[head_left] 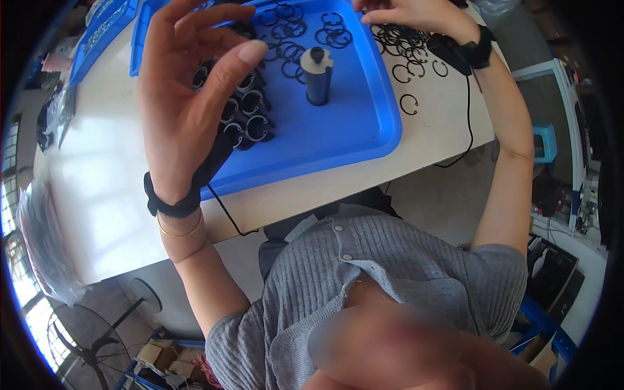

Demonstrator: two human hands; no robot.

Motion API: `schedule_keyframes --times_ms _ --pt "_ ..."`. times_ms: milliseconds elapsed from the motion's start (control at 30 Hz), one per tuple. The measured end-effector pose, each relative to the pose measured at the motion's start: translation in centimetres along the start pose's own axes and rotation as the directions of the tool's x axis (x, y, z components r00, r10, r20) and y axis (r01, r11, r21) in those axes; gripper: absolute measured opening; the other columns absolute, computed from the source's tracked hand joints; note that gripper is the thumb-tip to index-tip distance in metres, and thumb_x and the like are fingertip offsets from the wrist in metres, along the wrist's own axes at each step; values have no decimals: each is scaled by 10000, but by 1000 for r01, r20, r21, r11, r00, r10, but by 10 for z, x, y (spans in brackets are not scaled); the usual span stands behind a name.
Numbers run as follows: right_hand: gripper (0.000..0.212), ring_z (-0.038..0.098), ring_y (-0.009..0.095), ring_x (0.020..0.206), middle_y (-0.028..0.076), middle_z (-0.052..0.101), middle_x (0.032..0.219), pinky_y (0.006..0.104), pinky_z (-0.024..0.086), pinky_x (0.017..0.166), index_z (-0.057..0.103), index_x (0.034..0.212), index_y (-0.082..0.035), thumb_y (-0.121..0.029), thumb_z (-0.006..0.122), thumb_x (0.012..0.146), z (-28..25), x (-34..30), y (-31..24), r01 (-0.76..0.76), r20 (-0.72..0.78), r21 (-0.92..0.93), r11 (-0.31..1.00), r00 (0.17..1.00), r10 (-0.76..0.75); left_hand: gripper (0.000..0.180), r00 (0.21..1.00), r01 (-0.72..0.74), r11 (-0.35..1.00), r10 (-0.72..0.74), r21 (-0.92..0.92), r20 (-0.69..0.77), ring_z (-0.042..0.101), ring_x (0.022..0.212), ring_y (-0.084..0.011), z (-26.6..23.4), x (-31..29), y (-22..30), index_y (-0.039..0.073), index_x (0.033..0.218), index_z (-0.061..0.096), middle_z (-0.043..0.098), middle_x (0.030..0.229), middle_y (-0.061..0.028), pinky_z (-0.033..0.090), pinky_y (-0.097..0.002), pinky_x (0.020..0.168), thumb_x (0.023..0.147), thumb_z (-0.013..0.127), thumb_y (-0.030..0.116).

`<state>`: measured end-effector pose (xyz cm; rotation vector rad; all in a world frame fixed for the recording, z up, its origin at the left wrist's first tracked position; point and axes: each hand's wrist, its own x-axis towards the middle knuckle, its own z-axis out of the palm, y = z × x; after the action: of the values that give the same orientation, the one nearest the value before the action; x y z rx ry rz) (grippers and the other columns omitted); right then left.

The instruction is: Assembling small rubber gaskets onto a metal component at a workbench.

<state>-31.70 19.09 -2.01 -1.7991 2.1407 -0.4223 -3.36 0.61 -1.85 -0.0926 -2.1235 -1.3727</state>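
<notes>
Seemingly midway | ringed black parts [249, 116] clustered inside tray [392, 130], left; cylinder [318, 84] mid-tray; loose rings [403, 40] remain, in-tray and right | left hand [179, 84] over tray, fingers parted, apparently empty; right hand [422, 14] right of tray, grip cannot be told

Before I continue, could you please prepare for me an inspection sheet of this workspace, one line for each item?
Surface: white table, blue tray on it.
Job's things: dark cylinder with pale top, upright in the tray; black rings loose in the tray; ring pile on the table, right of it; dark ring-topped parts in the tray's left side.
Clutter: plastic-wrapped bundle at the table's left edge.
Hands: left hand over the tray, thumb and fingers apart; right hand by the ring pile, grip unclear.
Cables: left cord and right cord, both black, one from each wrist.
Surroundings: fan lower left; turquoise stool at right.
</notes>
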Motion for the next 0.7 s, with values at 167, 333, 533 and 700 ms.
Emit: schedule_keyframes --times_ms 167,333,533,700 --pt "258 693 316 928 139 713 955 419 539 812 689 1113 -52 -184 718 893 42 46 -13 337 97 -130 932 940 -327 672 994 -28 987 11 -158 -106 630 945 -138 -3 0 1 -41 1442 422 649 1192 -153 532 -258 830 905 796 111" --pt "263 672 284 906 79 658 886 410 509 769 669 1043 -65 -130 738 799 73 65 -28 432 215 -159 888 893 -396 676 991 -81 991 70 -104 -113 637 899 -131 -10 1 1 -44 1441 422 652 1175 -158 534 -242 801 898 801 92" --pt "244 655 279 839 84 612 846 394 498 719 624 990 -26 -91 738 785 83 75 -30 511 227 -152 846 851 -473 659 993 -74 993 65 -93 -94 666 862 -145 -15 1 0 -53 1419 438 655 1173 -178 551 -255 754 895 808 100" --pt "197 645 282 778 84 619 813 406 497 702 597 871 -10 -108 743 783 77 78 -28 320 410 -133 938 879 -242 648 993 -73 997 70 -28 -91 682 850 -156 -15 0 0 -57 1399 464 665 1162 -187 555 -259 740 889 820 123"
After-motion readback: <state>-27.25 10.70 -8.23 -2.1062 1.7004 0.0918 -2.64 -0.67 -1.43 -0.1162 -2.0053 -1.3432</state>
